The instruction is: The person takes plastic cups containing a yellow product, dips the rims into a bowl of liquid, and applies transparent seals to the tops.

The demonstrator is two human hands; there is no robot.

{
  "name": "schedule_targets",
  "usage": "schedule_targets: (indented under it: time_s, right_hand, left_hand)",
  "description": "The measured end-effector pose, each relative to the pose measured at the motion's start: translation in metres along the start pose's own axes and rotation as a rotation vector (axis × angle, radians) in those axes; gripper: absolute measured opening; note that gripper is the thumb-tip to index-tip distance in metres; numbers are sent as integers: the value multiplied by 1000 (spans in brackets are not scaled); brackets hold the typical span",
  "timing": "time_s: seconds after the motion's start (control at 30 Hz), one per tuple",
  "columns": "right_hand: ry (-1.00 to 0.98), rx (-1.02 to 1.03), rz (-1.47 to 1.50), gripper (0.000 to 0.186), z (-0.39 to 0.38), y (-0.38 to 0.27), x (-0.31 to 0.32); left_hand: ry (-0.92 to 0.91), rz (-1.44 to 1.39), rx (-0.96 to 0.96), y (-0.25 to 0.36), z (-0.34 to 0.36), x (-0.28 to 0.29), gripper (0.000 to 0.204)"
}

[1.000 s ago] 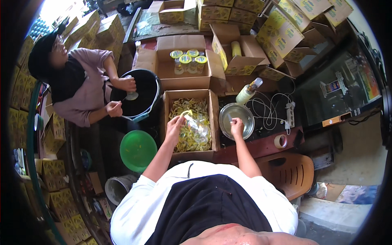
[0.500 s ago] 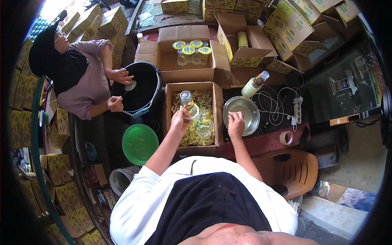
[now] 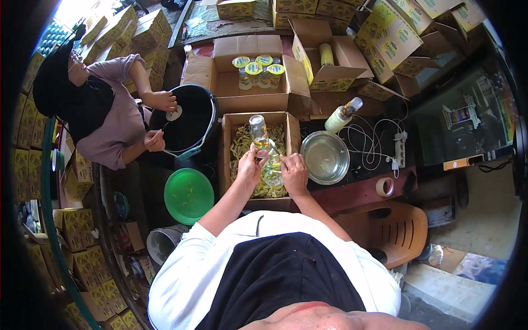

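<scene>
My left hand (image 3: 248, 165) grips a clear printed plastic cup (image 3: 258, 129) over an open cardboard box (image 3: 227, 154), whose filling is yellow strips and clear plastic items. Just right of it my right hand (image 3: 294, 170) is closed on a thin object beside the cup's lower end, too small to make out. A glass bowl of liquid (image 3: 324, 158) stands right of the box, with a tall stack of pale cups (image 3: 338, 118) behind it.
A co-worker (image 3: 99, 110) works over a dark bucket (image 3: 193, 113) at left. A green plastic basin (image 3: 188, 195) is below it. Behind stand a carton of lidded cups (image 3: 263, 71) and stacked cartons (image 3: 385, 44). Cables, a power strip (image 3: 400, 148) and tape roll (image 3: 384, 187) lie right.
The cup has appeared in my left hand where a yellow strip was held a second ago. My right hand has moved left from the glass bowl to beside the cup.
</scene>
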State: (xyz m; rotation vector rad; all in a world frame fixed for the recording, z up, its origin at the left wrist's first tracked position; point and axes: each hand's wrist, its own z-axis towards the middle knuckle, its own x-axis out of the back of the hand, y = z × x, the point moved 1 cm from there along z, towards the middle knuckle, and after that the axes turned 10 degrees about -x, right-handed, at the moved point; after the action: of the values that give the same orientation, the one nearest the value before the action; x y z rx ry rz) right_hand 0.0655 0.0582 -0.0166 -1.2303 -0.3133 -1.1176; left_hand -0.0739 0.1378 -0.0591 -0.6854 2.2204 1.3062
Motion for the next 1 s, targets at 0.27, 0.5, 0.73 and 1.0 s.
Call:
schedule_targets:
  time_s: [0.27,0.5,0.73,1.0]
  right_hand:
    - [-12,-4,-8,17,5,-9,-11]
    - [-18,-260,81,9,25,7,-15]
    - [2,-115,121,13,8,-14,9]
    - [-22,-213,190,9,19,-3,4]
  left_hand:
    - [50,-97,-3,-6,-1,1,26]
    - [49,20,39,-10,-18,-6,27]
    - [75,5,18,3,0,8,21]
    - [0,136,73,6,-18,-6,26]
